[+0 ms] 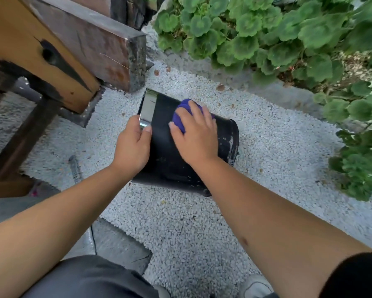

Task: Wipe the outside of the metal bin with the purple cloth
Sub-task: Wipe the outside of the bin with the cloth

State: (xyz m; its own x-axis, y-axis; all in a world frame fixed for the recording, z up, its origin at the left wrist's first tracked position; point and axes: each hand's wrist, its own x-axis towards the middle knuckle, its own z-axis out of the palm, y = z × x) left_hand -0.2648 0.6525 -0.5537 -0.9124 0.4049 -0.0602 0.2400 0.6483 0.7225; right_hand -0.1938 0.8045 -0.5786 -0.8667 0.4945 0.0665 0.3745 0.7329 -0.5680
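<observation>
Purple cloth on a metal bin lying on gravel

The bin [168,160] lies on its side; the left hand [132,147] grips its rim, the right hand [194,134] — fingers spread — presses the cloth [186,107] against its upper side.

I can read no text, brand or number anywhere here; the pale marks on the metal bin [168,160] are too blurred to make out.
</observation>
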